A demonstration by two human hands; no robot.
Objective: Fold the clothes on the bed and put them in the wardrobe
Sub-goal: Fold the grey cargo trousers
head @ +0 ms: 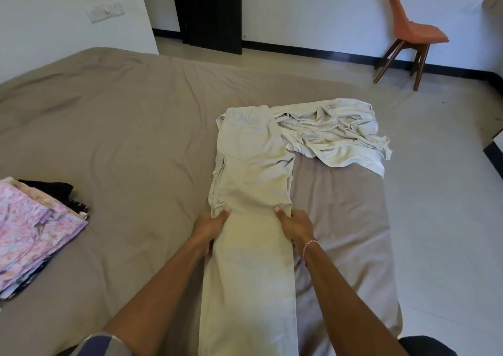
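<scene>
Two grips (left (209, 226), right (296, 227)) astride folded trousers (250, 170)

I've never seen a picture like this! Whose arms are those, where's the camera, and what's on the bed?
No machine here: a person wears a camera on their head, looking down at their own arms. The left hand and right hand each grip one side of the pale trousers lying on the brown bed. More pale cloth lies crumpled beside the waistband; maybe the other leg, I cannot tell. A pile of folded clothes sits at the left.
</scene>
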